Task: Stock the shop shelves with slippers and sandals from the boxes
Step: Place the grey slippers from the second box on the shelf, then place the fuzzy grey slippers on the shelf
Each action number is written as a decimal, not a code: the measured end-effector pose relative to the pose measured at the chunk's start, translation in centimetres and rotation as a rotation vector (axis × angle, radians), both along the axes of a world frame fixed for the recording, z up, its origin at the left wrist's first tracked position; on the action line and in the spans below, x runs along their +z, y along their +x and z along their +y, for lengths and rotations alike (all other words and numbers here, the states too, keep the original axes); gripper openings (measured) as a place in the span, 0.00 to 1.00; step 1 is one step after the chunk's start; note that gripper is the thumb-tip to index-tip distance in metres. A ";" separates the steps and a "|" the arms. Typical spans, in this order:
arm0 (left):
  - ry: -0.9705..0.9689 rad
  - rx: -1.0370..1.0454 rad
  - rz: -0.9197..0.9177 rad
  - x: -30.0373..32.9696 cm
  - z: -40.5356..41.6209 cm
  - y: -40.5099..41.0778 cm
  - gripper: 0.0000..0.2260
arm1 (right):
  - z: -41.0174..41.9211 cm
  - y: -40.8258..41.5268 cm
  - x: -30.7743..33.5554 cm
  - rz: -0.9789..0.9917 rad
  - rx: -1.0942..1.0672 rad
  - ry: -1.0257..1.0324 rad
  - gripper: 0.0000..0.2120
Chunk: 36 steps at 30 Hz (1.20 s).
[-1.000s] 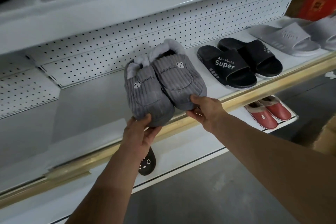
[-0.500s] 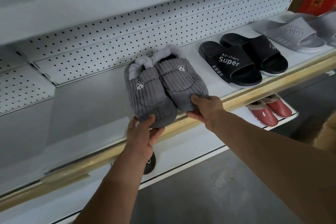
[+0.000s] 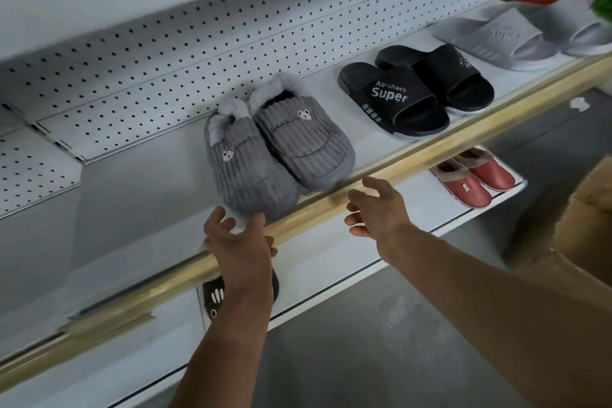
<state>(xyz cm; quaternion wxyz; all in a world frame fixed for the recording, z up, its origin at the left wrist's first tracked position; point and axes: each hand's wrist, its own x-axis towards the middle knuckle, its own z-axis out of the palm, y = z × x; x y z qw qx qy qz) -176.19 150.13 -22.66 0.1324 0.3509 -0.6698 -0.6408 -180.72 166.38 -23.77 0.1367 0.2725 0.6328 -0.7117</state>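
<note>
— Where are the slippers?

— The grey slippers [image 3: 275, 149] sit side by side on the white shelf [image 3: 139, 195], toes toward me, against the brass rail [image 3: 414, 156] at its front edge; the nearer one's toe juts over that rail, the other lies just behind it.

— And your hands?

— My left hand [image 3: 236, 242] is just under that jutting toe, fingers [image 3: 218, 220] loosely spread; my thumb tip reaches the toe's lower edge, though I cannot tell if it truly touches; nothing is gripped. My right hand [image 3: 376, 209] hangs in front of the rail, just below the other slipper, fingers apart and relaxed, clear of the fabric.

— What else is up there?

— Black slides [image 3: 414, 96] marked "Super" lie to the right on the same shelf; pale grey slides [image 3: 506, 40] farther right. On the lower shelf [image 3: 331, 262], red slippers [image 3: 473, 180] sit under the rail; a black slipper [image 3: 212, 298] shows beneath my left wrist. A cardboard box [image 3: 589, 209] stands at the right edge.
</note>
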 end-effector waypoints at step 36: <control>0.319 -0.949 -0.893 -30.0 49.2 44.5 0.07 | 46.9 64.4 -30.3 -0.669 -0.738 -0.085 0.07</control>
